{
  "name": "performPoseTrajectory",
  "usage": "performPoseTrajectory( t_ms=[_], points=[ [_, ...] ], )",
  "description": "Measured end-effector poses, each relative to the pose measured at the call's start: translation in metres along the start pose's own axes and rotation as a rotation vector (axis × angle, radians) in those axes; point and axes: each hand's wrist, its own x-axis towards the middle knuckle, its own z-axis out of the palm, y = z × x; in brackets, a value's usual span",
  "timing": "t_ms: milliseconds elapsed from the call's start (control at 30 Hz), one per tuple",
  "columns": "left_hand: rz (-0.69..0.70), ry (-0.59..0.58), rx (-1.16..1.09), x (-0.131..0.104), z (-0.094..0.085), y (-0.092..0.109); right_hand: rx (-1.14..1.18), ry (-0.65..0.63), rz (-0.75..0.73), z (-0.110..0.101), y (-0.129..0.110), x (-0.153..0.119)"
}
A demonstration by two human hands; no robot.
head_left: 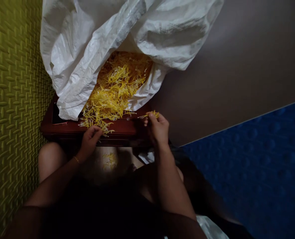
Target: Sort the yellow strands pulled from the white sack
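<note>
A heap of thin yellow strands with pale ends (115, 86) spills from the mouth of a white woven sack (75, 79) onto a dark red, glossy surface (122, 127). My left hand (90, 136) is at the front edge, thumb and fingers pinched on strands at the near end of the heap. To the right, apart from the heap, my right hand (159, 127) is closed around a small bunch of yellow strands (154, 114), which sticks out on both sides of the fingertips. My right fingers are partly hidden behind the hand.
A dark flat object (58, 114) lies partly under the sack's left corner. More yellow strands (109, 161) lie below, between my knees. A yellow textured surface (13, 83) borders the left; a grey-brown panel (232, 66) and blue bumpy surface (262, 152) border the right.
</note>
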Motion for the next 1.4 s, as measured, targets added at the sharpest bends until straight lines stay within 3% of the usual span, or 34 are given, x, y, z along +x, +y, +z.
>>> performPoseTrajectory(
  t_ms=[133,267,400,500,700,933,1100,1167,1233,1333,1400],
  points=[
    [-0.072,-0.002,-0.082,0.004,0.001,-0.005,0.185,-0.302,0.225,0.009,-0.008,-0.02],
    [-0.021,-0.013,-0.041,0.001,0.004,-0.008,0.08,-0.624,0.345,0.019,-0.017,-0.043],
    [0.056,-0.1,0.087,-0.009,0.007,-0.006,-0.181,-0.846,0.33,0.0,-0.018,-0.037],
    [0.033,-0.147,-0.024,-0.013,0.01,-0.007,-0.424,-0.956,0.27,-0.019,-0.01,-0.028],
    [-0.104,-0.072,-0.221,-0.007,0.011,-0.009,-0.832,-1.168,0.094,-0.026,0.009,-0.031],
    [-0.137,-0.077,-0.269,-0.004,0.014,-0.011,-1.042,-1.183,0.149,-0.021,0.016,-0.038],
    [-0.085,-0.078,-0.191,-0.005,0.012,-0.008,-0.895,-1.056,0.066,-0.014,0.01,-0.038],
    [0.028,-0.134,-0.032,-0.007,0.011,-0.009,-0.642,-0.963,0.108,-0.003,0.003,-0.042],
    [0.216,-0.257,0.182,-0.011,0.011,-0.013,-0.349,-0.886,0.242,0.012,-0.004,-0.049],
    [0.515,-0.463,0.397,-0.019,0.014,-0.025,-0.015,-0.871,0.527,0.035,-0.009,-0.064],
    [0.631,-0.511,0.449,-0.024,0.016,-0.032,0.142,-0.889,0.672,0.046,-0.008,-0.072]
  ],
)
